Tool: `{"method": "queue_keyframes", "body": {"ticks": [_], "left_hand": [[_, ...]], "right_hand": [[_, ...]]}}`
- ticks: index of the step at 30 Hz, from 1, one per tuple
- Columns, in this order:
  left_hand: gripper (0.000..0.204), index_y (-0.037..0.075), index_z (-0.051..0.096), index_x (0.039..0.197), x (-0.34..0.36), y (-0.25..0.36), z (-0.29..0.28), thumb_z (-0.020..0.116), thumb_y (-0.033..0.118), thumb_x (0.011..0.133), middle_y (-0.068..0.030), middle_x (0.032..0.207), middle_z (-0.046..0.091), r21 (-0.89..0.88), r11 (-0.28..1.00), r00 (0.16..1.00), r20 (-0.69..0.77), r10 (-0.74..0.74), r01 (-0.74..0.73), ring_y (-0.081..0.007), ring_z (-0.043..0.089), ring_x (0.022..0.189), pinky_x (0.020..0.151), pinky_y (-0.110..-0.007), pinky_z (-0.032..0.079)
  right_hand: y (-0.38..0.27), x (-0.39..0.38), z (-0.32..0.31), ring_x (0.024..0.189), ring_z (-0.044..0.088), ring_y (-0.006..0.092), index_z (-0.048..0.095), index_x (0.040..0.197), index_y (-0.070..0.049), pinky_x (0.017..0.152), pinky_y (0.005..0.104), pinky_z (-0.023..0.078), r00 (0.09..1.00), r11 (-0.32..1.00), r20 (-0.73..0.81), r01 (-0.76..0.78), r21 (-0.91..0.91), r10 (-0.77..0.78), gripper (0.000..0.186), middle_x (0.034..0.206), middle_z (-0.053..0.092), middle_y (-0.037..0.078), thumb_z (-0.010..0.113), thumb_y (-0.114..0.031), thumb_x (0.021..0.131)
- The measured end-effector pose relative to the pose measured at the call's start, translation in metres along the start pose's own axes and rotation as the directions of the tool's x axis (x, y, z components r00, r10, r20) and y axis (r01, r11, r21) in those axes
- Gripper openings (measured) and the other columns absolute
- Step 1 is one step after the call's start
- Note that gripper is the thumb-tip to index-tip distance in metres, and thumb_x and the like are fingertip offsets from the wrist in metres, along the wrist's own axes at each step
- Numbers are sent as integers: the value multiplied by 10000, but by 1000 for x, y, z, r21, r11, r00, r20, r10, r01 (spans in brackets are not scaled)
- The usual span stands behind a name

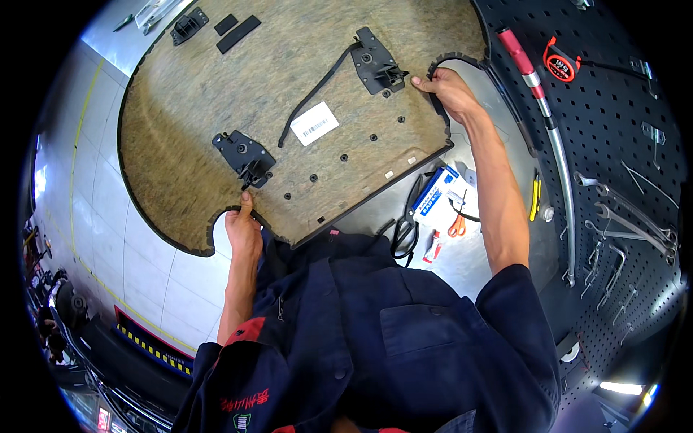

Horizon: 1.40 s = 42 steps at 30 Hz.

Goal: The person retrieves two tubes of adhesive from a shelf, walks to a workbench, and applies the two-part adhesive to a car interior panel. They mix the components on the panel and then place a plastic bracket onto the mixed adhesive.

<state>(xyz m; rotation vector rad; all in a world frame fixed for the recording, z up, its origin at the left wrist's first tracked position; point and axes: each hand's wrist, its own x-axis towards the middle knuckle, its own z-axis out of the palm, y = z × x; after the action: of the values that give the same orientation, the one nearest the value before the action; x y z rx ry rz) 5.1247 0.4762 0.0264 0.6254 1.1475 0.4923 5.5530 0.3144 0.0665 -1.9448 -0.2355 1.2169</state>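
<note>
Both my hands hold a large mottled tan-brown panel (175, 123) with black edging. My left hand (242, 220) grips the curved cutout at its lower left, thumb on the face beside a black bracket (244, 156). My right hand (449, 92) grips the cutout at its upper right, thumb near a second bracket (369, 59). The face also carries a black strap (317, 92), a white label (313, 123), several dark round fasteners (343, 157), two black pads (238, 34) and another bracket (188, 25) at the top.
Right of me, a steel bench (440, 258) holds orange scissors (456, 225), a blue-white box (435, 195), a tube (433, 245) and a yellow tool (535, 195). A black pegboard (606, 115) carries wrenches (632, 220), a long bar (550, 144) and a red tape measure (561, 59). Tiled floor (101, 187) lies left, dark machinery (72, 303) lower left.
</note>
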Motion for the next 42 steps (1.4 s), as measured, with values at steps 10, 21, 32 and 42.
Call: {"method": "queue_keyframes", "body": {"ticks": [10,21,32,42], "left_hand": [[206,10,642,1069,9,-6,-9,647,182,955,-64,1028,686,62,997,997,-72,-43,48,-156,652,884,758,-290,532],[183,-5,653,1062,9,-11,-1,634,146,961,-75,1019,688,29,999,997,-72,17,-15,-164,645,896,800,-291,512],[186,-9,641,1091,18,-19,-7,643,111,949,-76,1038,684,-54,998,998,-54,-22,19,-174,649,904,827,-309,520],[188,-23,627,1091,12,-21,-11,638,102,950,-90,1071,670,6,1000,996,-85,-4,5,-187,642,936,845,-326,522]], "right_hand": [[15,17,-5,849,604,135,663,1045,35,798,287,469,1000,1000,-5,-26,-7,26,245,969,686,63,647,-189,947],[22,26,11,738,601,163,686,961,52,684,334,481,956,928,-284,-34,-371,-79,280,846,685,81,682,-225,919],[9,21,2,853,578,151,658,1000,76,761,318,460,984,969,-131,-144,-202,119,428,936,660,109,711,-338,903],[15,36,2,812,658,223,687,1004,90,750,361,504,965,911,-210,-223,-348,155,398,951,705,145,722,-287,882]]}}
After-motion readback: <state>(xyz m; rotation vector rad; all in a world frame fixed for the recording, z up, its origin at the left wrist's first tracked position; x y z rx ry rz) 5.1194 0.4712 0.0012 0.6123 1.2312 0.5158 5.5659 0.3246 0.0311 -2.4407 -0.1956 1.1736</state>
